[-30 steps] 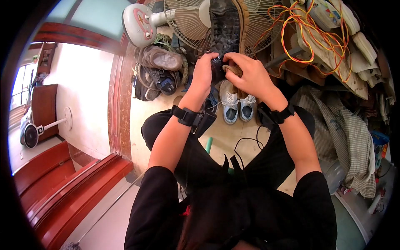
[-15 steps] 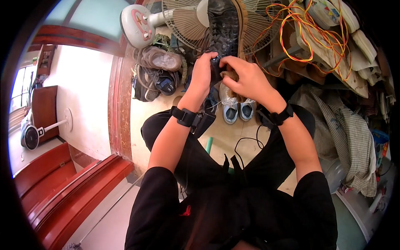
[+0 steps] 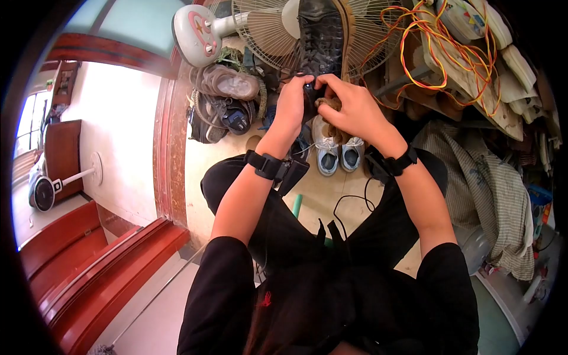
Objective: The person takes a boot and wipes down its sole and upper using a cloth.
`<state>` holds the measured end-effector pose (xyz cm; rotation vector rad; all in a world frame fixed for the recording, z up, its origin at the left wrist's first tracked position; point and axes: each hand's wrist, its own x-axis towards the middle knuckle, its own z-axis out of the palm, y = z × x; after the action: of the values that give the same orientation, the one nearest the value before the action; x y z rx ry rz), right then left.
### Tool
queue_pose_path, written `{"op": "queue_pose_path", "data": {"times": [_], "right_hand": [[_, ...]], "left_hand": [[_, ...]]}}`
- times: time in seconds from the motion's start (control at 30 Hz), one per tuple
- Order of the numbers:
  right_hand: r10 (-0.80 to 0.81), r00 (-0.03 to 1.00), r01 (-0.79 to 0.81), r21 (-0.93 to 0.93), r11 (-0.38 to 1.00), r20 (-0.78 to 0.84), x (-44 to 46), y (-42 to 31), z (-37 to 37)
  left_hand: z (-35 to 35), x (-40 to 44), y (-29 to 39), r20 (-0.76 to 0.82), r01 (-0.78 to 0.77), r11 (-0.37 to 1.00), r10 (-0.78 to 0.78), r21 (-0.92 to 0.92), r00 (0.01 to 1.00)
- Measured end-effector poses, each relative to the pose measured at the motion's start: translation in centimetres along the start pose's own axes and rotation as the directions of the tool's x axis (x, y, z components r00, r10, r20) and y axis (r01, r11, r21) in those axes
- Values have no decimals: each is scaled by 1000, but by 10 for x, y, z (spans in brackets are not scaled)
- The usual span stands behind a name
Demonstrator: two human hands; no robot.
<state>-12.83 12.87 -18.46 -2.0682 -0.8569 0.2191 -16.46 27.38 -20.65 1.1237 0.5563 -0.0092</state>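
A black lace-up boot [image 3: 320, 44] with a tan sole lies toe-away in front of me, its laces crossing the upper. My left hand [image 3: 288, 109] is closed on the left side of the boot's near end, thumb on top. On the other side, my right hand [image 3: 352, 109] has its thumb and bent fingers closed at the same end, near a brown, worn-looking part. The exact spot between the fingertips is hard to make out. Below my hands stands a pair of pale shoes [image 3: 327, 157] with laces, on the floor between my knees.
Behind the boot lies a fan grille [image 3: 260, 35] with its white base [image 3: 197, 36]. Several worn shoes [image 3: 228, 89] crowd the left. Red and yellow wires [image 3: 441, 62] tangle over stacked items at right, beside checked cloth [image 3: 473, 183]. A black cable [image 3: 349, 198] crosses the floor.
The boot has shifted very slightly right. My right hand's fingers have moved a little, and both hands stay at the boot's near end.
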Motion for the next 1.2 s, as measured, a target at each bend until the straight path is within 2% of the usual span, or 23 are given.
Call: {"op": "queue_pose_path", "data": {"times": [0.1,0.17,0.3,0.5,0.57,0.6,0.67,0.7,0.77,0.83,0.9,0.97,1.03,1.17,1.2], "right_hand": [[8,1000,-8,3,1000,-8,0,0,0],[-80,996,79,-33,996,-26,1,5,2],[-43,999,44,-27,999,10,-3,4,3],[-82,996,81,-29,996,-39,-1,3,5],[-84,986,83,-15,996,-147,1,4,8],[-84,986,82,-15,996,-147,2,3,8],[-68,959,76,21,997,-276,5,-1,7],[-68,959,76,21,997,-276,7,1,7],[-1,933,13,31,999,-359,14,8,6],[-28,910,22,-19,1000,-413,20,14,-1],[-107,865,37,-151,988,-490,22,16,-4],[-117,874,46,-159,986,-472,23,21,-6],[-127,832,7,-218,976,-540,26,26,-12],[-92,835,-15,-190,982,-543,29,29,-14],[-60,852,-5,-123,992,-520,26,23,-9]], "left_hand": [[1,-2,0,-27,10,1000,-10,-8,1000],[0,0,-2,-21,25,1000,-25,-16,999],[-4,3,-3,-25,13,1000,-13,22,1000],[1,-3,8,-3,1,1000,-1,7,1000],[3,-4,10,16,0,1000,1,-28,1000],[4,-5,11,0,-15,1000,15,-25,1000],[6,-9,13,-4,-13,999,13,-51,1000],[2,-4,6,-4,-13,999,13,-51,1000],[-6,8,-6,42,3,997,-6,72,999],[-4,8,-12,39,9,999,-11,53,999],[-1,5,-8,49,-2,998,-1,56,999],[-2,6,-9,71,-11,997,5,78,997],[8,-5,3,58,15,997,-10,-82,998],[9,-8,8,67,57,995,-52,-78,996],[5,-5,5,42,40,998,-39,-40,998]]}}
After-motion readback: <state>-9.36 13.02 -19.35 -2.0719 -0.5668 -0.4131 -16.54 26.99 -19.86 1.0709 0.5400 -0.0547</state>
